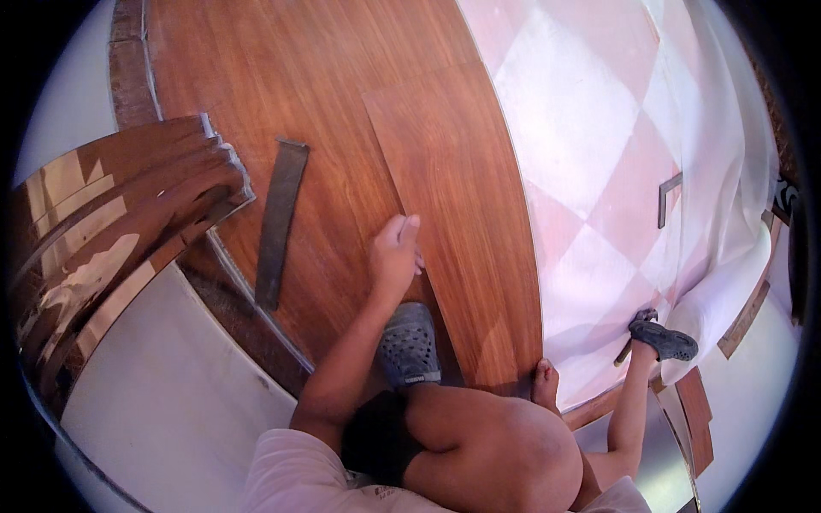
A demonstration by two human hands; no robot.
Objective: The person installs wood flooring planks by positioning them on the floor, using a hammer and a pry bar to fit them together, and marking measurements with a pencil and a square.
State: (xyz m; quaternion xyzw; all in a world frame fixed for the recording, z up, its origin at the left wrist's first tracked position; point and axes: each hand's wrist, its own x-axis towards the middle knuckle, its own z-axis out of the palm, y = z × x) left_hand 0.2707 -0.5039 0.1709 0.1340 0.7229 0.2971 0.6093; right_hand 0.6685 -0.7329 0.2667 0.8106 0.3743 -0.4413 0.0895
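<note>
My left hand rests at the left edge of a loose reddish-brown floor plank, which overlaps similar wood flooring. Its fingers are curled with the thumb uppermost; anything inside them is hidden. A dark grey clog covers one foot just below this hand, while bare toes show farther right. What appears to be my right arm stretches out to another dark clog. The hand there is hidden. Beside that clog is a hammer-like tool with a brown handle and dark head.
A dark flat bar with a bent end lies on the flooring. Shiny, film-wrapped material stands at the left. A pink-and-white diamond-patterned sheet spreads to the right, its far edge wrinkled. On it lies an L-shaped dark piece. Plank pieces lie lower right.
</note>
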